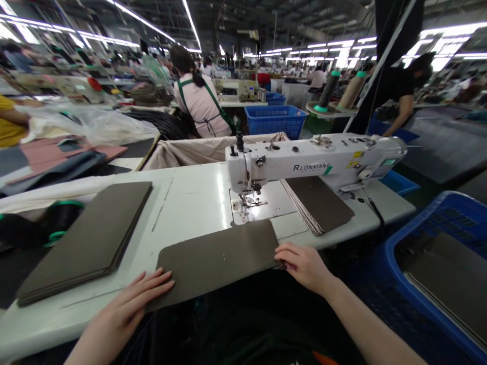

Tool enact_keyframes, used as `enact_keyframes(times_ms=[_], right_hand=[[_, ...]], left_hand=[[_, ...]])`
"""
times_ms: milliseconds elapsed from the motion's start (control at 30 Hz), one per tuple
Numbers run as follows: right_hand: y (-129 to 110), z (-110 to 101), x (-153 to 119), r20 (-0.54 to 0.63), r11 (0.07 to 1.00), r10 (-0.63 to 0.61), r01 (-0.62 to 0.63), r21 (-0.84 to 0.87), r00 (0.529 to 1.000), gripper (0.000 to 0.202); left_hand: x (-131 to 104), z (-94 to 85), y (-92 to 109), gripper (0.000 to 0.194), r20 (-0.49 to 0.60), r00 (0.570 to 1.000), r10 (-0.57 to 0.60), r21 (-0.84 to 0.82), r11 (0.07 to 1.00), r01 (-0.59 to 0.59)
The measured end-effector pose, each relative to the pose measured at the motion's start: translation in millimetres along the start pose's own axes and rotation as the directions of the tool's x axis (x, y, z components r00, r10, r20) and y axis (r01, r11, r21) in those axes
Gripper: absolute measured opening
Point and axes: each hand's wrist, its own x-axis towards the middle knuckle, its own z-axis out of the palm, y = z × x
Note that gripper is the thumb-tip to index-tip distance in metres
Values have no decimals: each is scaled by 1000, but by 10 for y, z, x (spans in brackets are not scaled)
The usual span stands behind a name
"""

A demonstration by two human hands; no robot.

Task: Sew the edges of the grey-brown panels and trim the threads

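Ahead of us stands a white metal sewing machine, beside us a blue plastic basket. Our matt grey-brown flat panel lies along the pale tabletop's near edge; our left hand rests outstretched on it, our right hand pinches its edge.

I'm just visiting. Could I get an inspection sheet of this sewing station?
Surface: pale tabletop, with dark line marks.
Job's things: dark panel before the white sewing machine; left stack; right stack, partly behind the machine's arm.
Clutter: dark thread cones beyond the left stack.
Hands: left hand flat on the panel's left end; right hand gripping its right edge.
Cables: apparently one dark cord, right.
Surroundings: blue basket holding panels; co-worker ahead, back turned.
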Motion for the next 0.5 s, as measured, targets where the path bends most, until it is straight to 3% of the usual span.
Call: enact_keyframes(times_ms=[100,200,367,500], right_hand=[[10,194,-140,-45,988,147,-145,50,988,17],[-21,317,-232,-164,924,355,-319,211,920,4],[-115,458,-226,-128,770,545,-434,468,829,18],[-166,562,-162,-125,720,611,-483,498,782,28]], left_hand=[[-6,95,55,57,9,1000,-9,-7,1000,9],[-22,122,108,57,23,998,-53,-60,997,54],[12,109,187,55,30,994,-104,-145,984,108],[22,124,206,52,15,991,-130,-173,976,131]])
